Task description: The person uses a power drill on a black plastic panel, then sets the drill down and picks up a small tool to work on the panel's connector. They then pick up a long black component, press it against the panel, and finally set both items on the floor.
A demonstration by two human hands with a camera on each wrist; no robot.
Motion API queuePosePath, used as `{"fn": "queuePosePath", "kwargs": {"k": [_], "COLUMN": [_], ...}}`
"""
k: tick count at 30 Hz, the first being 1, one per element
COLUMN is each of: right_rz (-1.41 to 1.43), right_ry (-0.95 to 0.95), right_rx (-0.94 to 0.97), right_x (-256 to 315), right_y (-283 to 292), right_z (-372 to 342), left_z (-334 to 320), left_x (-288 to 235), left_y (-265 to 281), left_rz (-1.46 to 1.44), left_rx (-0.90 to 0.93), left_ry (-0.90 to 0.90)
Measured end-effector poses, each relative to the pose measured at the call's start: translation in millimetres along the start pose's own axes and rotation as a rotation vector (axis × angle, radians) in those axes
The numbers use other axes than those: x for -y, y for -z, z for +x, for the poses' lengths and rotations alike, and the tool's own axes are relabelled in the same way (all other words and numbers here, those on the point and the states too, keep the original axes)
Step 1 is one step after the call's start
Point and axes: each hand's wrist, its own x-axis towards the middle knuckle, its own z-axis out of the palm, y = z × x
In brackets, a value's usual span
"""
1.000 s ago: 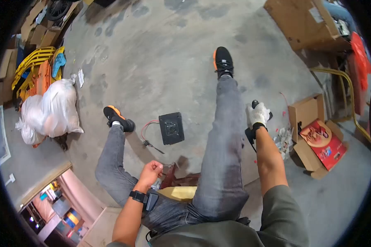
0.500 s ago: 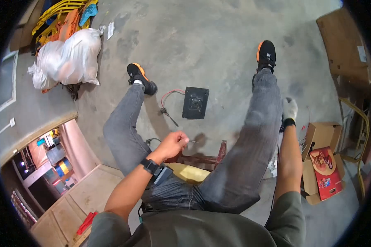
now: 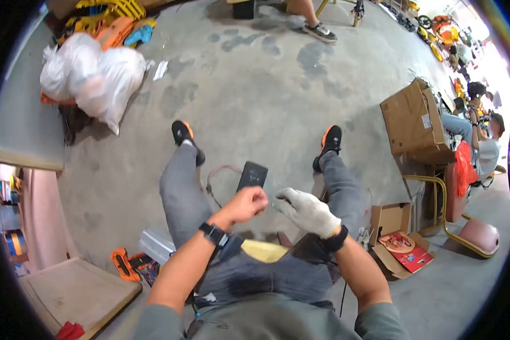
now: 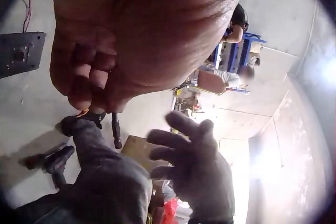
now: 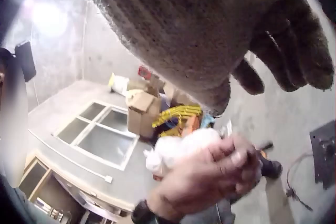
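The bare left hand (image 3: pixel 245 205) is over the lap, fingers curled. In the left wrist view its fingertips pinch a short dark metal bit (image 4: pixel 116 133) that sticks out beyond them. Close on its right is the right hand (image 3: pixel 310 213) in a pale knitted glove. The gloved fingers (image 4: pixel 169 139) are spread and hold nothing, apart from the left hand. Beyond the hands a flat black panel (image 3: pixel 253 174) with a reddish cable lies on the floor, partly behind the left hand.
A dark drill-shaped tool (image 4: pixel 56 165) lies on the floor. White bags (image 3: pixel 105 79) are at the left and an orange-and-black object (image 3: pixel 129 265) at lower left. An open carton (image 3: pixel 392 218), a large box (image 3: pixel 416 122) and a chair (image 3: pixel 479 235) stand at the right.
The gloved right hand has come from the floor at the right, beyond the leg, to beside the left hand. The left hand stays over the lap. The head view has shifted.
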Motion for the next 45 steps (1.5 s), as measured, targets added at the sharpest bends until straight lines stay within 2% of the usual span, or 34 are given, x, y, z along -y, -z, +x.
{"fn": "queuePosePath", "kwargs": {"k": [2,4,5,7,9,10,11,12,13,15,16,18,19,21,22,23,26,28,29,31,33,34,35,37,39,41,43,45], "right_rz": [0.017,0.258,0.238,0.465,0.452,0.405,0.359,0.198,0.146,0.116,0.124,0.120,0.130,0.156,0.175,0.195,0.116,0.116,0.110,0.119,0.139,0.159,0.131,0.067,0.040,0.021,0.155,0.167], "right_ry": [-0.020,-0.167,-0.146,-0.396,-0.378,-0.428,-0.479,-0.429,-0.371,-0.338,-0.339,-0.349,-0.365,-0.360,-0.419,-0.459,-0.451,-0.497,-0.496,-0.446,-0.368,-0.348,-0.337,-0.242,-0.164,-0.097,-0.031,-0.003], "right_rx": [0.105,0.192,0.221,0.346,0.341,0.255,0.176,0.112,0.070,0.004,-0.007,-0.009,0.018,0.036,0.113,0.128,0.217,0.246,0.287,0.249,0.199,0.111,0.083,-0.040,-0.119,-0.172,-0.216,-0.230], "right_x": [4,0,4,5,-17,-30,-43,-57,-63,-64,-69,-77,-87,-101,-101,-105,-113,-111,-109,-112,-114,-115,-115,-108,-85,-59,-30,1], "right_y": [-27,-40,-38,-39,-42,-43,-42,-40,-32,-15,-10,-6,-10,-14,-11,-15,-21,-24,-24,-24,-21,-22,-22,-19,-6,4,14,19], "right_z": [1,10,11,19,28,34,39,45,52,66,72,77,75,72,76,76,73,72,71,68,66,65,63,58,54,45,37,25], "left_z": [-6,-4,4,14,38,56,77,93,102,121,131,146,154,163,166,172,178,180,181,181,172,166,163,148,122,92,58,22], "left_x": [8,14,30,24,33,42,58,72,83,96,106,154,182,228,242,252,215,236,232,217,181,166,138,116,63,27,5,-15], "left_y": [4,9,11,13,13,18,26,33,39,64,71,72,79,85,80,83,77,83,87,86,81,79,77,77,69,61,59,54], "left_rz": [-0.021,-0.023,-0.081,-0.008,0.038,0.036,0.231,0.423,0.437,0.458,0.467,0.583,0.594,0.429,0.352,0.195,-0.198,-0.248,-0.309,-0.351,-0.539,-0.567,-0.506,-0.672,-0.752,-0.752,-0.733,-0.723], "left_rx": [-0.064,-0.053,-0.050,-0.016,-0.012,-0.021,-0.107,-0.183,-0.361,-0.257,-0.248,-0.352,-0.326,-0.408,-0.483,-0.377,-0.342,-0.297,-0.297,-0.251,-0.360,-0.368,-0.424,-0.381,-0.352,-0.325,-0.298,-0.271], "left_ry": [0.003,0.022,0.001,0.071,0.116,0.133,0.186,0.248,0.320,0.606,0.629,0.816,0.850,0.741,0.703,0.687,0.687,0.723,0.746,0.724,0.753,0.680,0.708,0.567,0.409,0.271,0.176,0.095]}}
